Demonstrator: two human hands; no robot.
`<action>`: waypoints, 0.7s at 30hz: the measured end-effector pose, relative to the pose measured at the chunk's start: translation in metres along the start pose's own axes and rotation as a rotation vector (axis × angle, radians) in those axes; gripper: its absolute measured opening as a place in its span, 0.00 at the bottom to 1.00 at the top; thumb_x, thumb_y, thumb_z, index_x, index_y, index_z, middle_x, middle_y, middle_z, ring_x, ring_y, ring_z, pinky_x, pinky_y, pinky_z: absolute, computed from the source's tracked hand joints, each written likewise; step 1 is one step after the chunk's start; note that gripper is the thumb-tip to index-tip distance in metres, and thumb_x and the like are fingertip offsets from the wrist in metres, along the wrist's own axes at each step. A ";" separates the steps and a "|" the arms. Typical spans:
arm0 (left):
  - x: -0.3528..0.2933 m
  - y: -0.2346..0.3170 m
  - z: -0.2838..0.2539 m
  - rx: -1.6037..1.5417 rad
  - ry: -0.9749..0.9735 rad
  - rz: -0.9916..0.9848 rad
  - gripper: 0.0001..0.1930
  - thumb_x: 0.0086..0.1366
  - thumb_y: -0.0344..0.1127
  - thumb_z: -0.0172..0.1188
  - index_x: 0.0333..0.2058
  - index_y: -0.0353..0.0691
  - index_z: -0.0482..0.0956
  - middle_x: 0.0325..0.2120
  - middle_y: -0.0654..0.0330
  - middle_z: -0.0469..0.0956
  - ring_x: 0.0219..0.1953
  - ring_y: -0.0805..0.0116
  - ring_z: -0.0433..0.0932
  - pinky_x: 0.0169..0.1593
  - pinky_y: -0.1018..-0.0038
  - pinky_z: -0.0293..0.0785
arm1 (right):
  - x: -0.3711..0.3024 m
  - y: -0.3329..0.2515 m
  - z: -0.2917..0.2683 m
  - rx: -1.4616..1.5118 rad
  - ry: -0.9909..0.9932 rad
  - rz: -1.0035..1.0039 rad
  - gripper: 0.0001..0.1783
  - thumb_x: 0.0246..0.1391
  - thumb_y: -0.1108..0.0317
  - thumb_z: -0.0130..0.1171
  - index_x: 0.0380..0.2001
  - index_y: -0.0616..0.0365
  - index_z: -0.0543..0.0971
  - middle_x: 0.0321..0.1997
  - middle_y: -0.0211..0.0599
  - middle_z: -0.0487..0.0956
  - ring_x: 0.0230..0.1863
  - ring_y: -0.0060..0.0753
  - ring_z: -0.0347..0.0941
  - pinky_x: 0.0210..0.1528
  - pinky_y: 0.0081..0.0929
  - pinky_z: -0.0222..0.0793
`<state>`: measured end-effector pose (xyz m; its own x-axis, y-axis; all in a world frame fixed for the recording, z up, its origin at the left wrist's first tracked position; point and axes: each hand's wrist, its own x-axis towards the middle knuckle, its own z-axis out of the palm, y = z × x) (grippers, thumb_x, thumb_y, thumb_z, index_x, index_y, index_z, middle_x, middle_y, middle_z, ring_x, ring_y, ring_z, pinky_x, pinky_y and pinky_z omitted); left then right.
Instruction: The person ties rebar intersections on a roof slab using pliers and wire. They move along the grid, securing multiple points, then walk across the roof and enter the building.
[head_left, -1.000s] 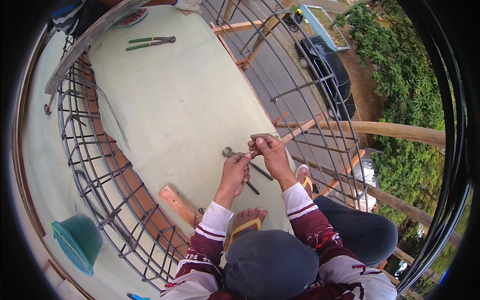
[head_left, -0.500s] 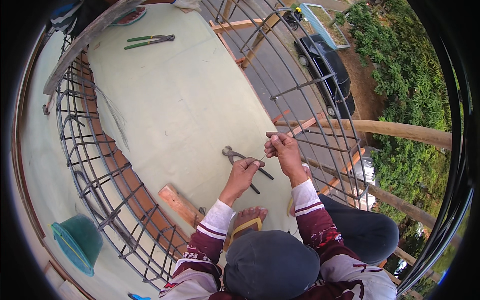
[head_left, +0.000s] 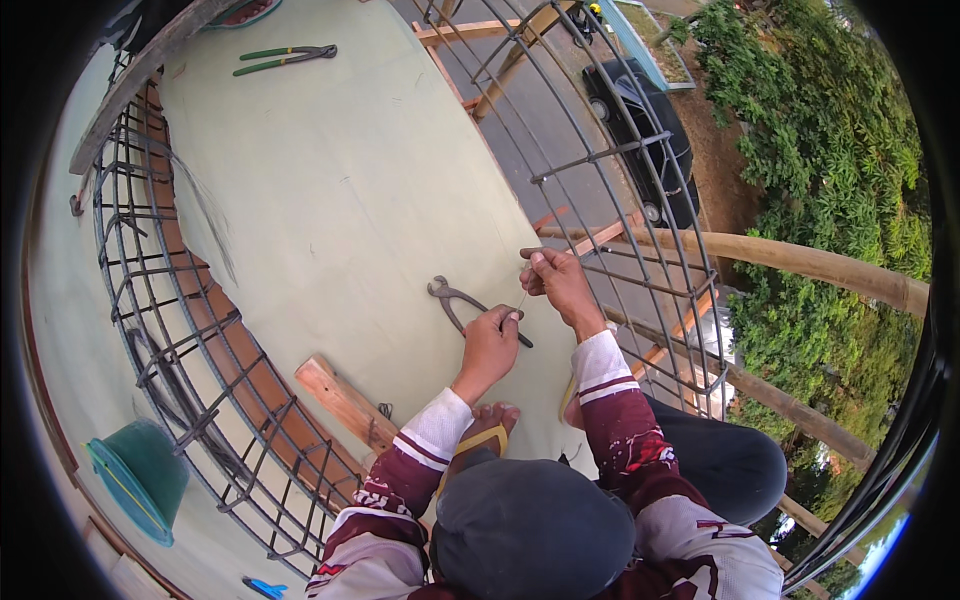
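Note:
Over the pale board, my left hand [head_left: 489, 347] pinches one end of a short thin wire [head_left: 522, 299]. Just beyond it to the right, my right hand [head_left: 558, 284] has its fingers curled at the wire's other end. The wire runs slanting between the two hands. Dark end-cutting pincers [head_left: 457, 302] lie on the board, with their jaws to the left of my hands; my left hand partly covers one handle from above. To the right of my right hand stands a cage of steel bars [head_left: 650, 290].
Green-handled pincers [head_left: 285, 60] lie at the far end of the board [head_left: 330, 190]. A second bar cage [head_left: 215, 370] curves along the left, beside a green bucket [head_left: 142, 480]. A wood block [head_left: 345, 403] lies near my foot. Beyond the board's right edge, a black car [head_left: 645, 140] stands below.
My view has shifted slightly, so most things sit a little further left and up. Both hands keep the wire between them; the left hand now hides more of the pincers' handles.

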<state>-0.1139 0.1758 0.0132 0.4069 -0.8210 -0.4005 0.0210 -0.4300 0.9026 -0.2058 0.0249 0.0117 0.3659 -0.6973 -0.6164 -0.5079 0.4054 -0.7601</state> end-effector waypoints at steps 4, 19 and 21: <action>0.004 -0.017 -0.008 -0.109 0.177 -0.068 0.12 0.67 0.33 0.54 0.38 0.31 0.83 0.23 0.48 0.81 0.24 0.60 0.79 0.34 0.67 0.74 | 0.057 0.002 -0.040 -0.161 0.130 -0.027 0.15 0.66 0.62 0.55 0.48 0.62 0.80 0.40 0.34 0.83 0.39 0.23 0.78 0.41 0.25 0.72; 0.035 0.003 -0.032 -0.108 0.102 -0.199 0.14 0.69 0.34 0.53 0.40 0.29 0.83 0.22 0.56 0.79 0.27 0.71 0.75 0.36 0.70 0.72 | 0.197 0.039 -0.057 -0.677 0.627 -0.626 0.18 0.51 0.71 0.61 0.45 0.67 0.77 0.40 0.58 0.78 0.45 0.63 0.74 0.47 0.49 0.67; 0.047 0.002 -0.026 -0.099 0.087 -0.185 0.14 0.69 0.34 0.53 0.40 0.30 0.83 0.21 0.56 0.78 0.25 0.71 0.74 0.34 0.68 0.71 | 0.200 0.041 -0.066 -0.736 0.619 -0.546 0.19 0.53 0.71 0.62 0.48 0.65 0.78 0.43 0.57 0.79 0.45 0.59 0.76 0.47 0.45 0.69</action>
<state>-0.0709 0.1461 0.0004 0.4646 -0.6941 -0.5498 0.1907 -0.5279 0.8276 -0.2048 -0.1365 -0.1291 0.3337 -0.9336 0.1305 -0.8119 -0.3550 -0.4635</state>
